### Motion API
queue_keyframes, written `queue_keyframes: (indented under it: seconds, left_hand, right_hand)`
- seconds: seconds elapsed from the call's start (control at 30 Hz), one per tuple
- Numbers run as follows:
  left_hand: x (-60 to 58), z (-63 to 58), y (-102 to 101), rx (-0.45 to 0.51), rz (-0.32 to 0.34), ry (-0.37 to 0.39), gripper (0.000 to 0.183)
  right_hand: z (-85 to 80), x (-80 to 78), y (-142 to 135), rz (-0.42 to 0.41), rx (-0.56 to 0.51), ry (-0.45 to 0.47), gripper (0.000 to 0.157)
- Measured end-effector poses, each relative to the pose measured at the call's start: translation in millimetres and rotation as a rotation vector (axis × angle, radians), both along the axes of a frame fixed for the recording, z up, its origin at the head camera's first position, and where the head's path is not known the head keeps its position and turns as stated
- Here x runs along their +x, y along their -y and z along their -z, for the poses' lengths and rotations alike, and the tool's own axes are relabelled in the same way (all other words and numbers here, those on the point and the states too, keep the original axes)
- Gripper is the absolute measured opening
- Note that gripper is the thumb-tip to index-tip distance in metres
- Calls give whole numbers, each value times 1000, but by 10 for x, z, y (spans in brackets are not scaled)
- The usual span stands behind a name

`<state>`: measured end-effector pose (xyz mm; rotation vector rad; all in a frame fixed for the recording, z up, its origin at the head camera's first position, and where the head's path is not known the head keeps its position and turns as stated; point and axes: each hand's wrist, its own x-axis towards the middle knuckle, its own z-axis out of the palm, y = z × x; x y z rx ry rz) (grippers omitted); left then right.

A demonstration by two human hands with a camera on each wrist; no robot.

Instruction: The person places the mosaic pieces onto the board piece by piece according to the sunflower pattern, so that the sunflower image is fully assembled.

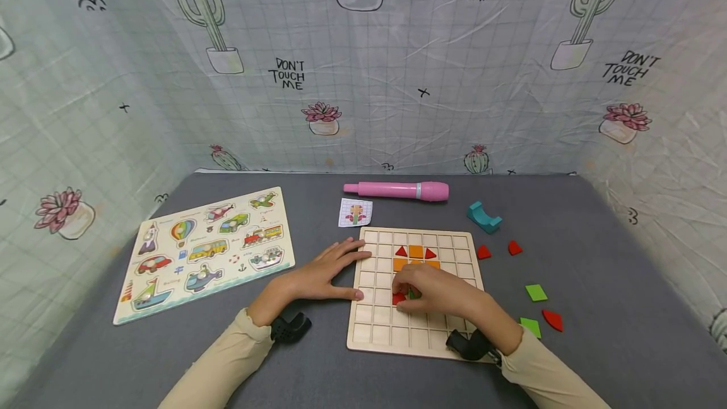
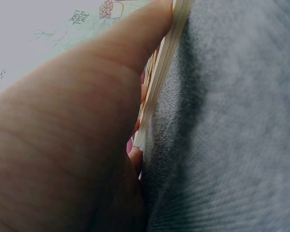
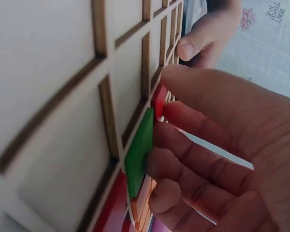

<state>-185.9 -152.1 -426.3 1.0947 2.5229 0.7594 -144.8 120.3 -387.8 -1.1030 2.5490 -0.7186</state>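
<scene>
A wooden grid board [image 1: 380, 336] lies on the grey table, with orange squares [image 1: 416, 252] and small red triangles [image 1: 401, 251] set in its upper cells. My left hand [image 1: 324, 275] rests at the board's left edge, fingers spread and thumb on the rim. Over the middle of the board, my right hand [image 1: 440, 289] pinches a red piece [image 3: 159, 101] between thumb and index finger at a cell. Beside it in the right wrist view sits a green piece [image 3: 140, 152], with another red piece [image 3: 111, 208] below. My right hand partly hides these pieces in the head view.
Loose red pieces [image 1: 553, 320] and green pieces [image 1: 536, 293] lie right of the board, near a teal arch block [image 1: 484, 217]. Behind are a printed pattern card [image 1: 355, 213] and a pink microphone-shaped toy [image 1: 392, 190]. A vehicle puzzle board [image 1: 235, 259] lies at left.
</scene>
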Motion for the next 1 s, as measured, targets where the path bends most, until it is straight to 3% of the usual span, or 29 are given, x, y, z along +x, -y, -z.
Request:
queue_keyframes:
  seconds: [0.43,0.6,0.77,1.0]
  left_hand:
    - [-10,-4,1,6,12,-2,79]
    - [-13,1,7,2,12,2,79]
    - [-15,3,8,2,12,6,80]
    - [-15,-3,6,0,9,11,80]
  right_hand:
    - [-29,-61,-174,-45,-56,9,3]
    - [-33,-92,-339,-18,-82,5,4]
    - [-23,-104,-531,6,-102,-59,4]
    - [-96,-129,-794,91,-103,-92,7]
